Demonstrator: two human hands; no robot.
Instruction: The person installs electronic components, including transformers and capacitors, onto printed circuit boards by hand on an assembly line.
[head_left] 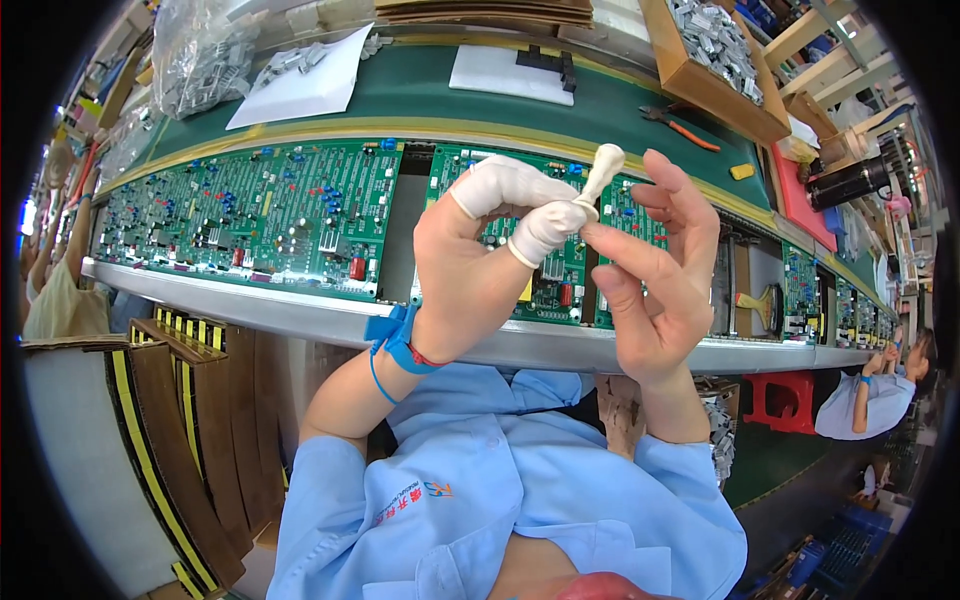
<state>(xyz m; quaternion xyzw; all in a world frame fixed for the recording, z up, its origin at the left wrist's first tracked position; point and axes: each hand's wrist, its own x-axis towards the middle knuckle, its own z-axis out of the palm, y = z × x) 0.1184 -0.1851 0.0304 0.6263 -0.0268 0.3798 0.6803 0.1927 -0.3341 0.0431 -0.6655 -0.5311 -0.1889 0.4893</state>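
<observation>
A long bench curves across the view, carrying a row of green circuit boards packed with small components, and behind it a green mat holds white paper sheets, a wooden tray of metal parts and orange-handled pliers. Above the boards the left hand, with a blue wrist strap at the wrist, already wears 2 white finger cots on thumb and forefinger. Those fingers pinch the rolled rim of a third white finger cot, which stands up loose between both hands, while the right hand is bare, its fingers half open, with thumb and forefinger closing on the same cot from the other side. As I judge it, the thin cot could slip from this light 2-sided pinch and drop among the board components, or tear if its rim is stretched too hard. A bare fingertip could also brush the boards below.
</observation>
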